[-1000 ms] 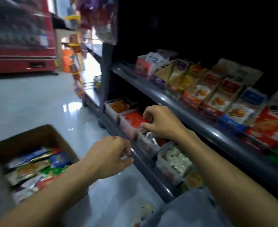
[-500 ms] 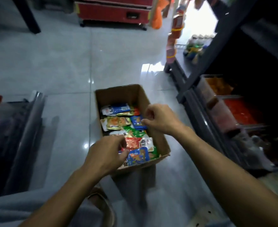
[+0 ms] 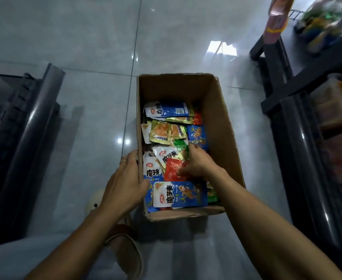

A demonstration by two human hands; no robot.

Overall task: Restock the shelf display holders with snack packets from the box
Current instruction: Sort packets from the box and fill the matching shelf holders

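An open cardboard box stands on the tiled floor, half filled with loose snack packets in blue, gold, green, red and white. My left hand grips the box's left wall near the front, thumb inside and fingers outside. My right hand is down inside the box, and its thumb and curled fingers pinch a red packet among green ones. A large blue and white packet lies just in front of it. The shelf's display holders are a blur at the right edge.
The dark shelf unit's rails run along the right, close to the box. Another dark shelf base stands at the left. Hanging packets dangle at the top right. My sandalled foot is just before the box.
My view swung from the shelf down to the box. My right hand dropped into the packets and took hold of the red one. My left hand took hold of the box's left wall.
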